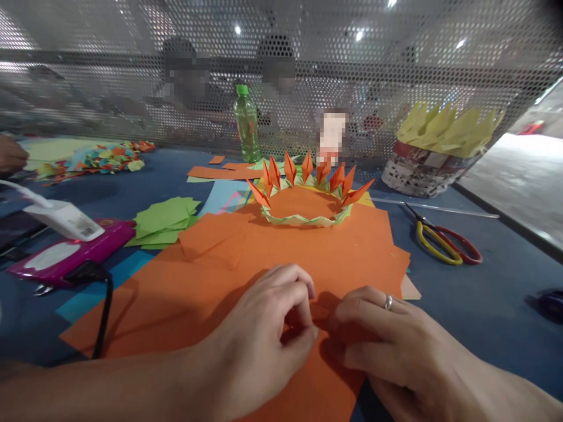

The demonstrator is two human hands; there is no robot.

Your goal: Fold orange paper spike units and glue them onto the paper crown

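Low over a stack of large orange paper sheets [334,252], my two hands meet at a small piece of orange paper [323,308]. Thumb and fingertips of my left hand [281,328] pinch its left side. My right hand [396,346], with a ring on one finger, is closed at its right side; the fingers hide much of the piece. Just beyond them sits a ring of folded pale green paper [303,220], with several pointed orange folded pieces [290,168] standing up along its far side.
To the right lie scissors [440,240] with red and yellow handles, near a woven paper basket [426,167] topped with yellow points. At left are green paper squares [165,220], a magenta power strip [70,255] and paper scraps [101,161]. A green bottle [247,126] stands behind; another person's hand [12,155] shows far left.
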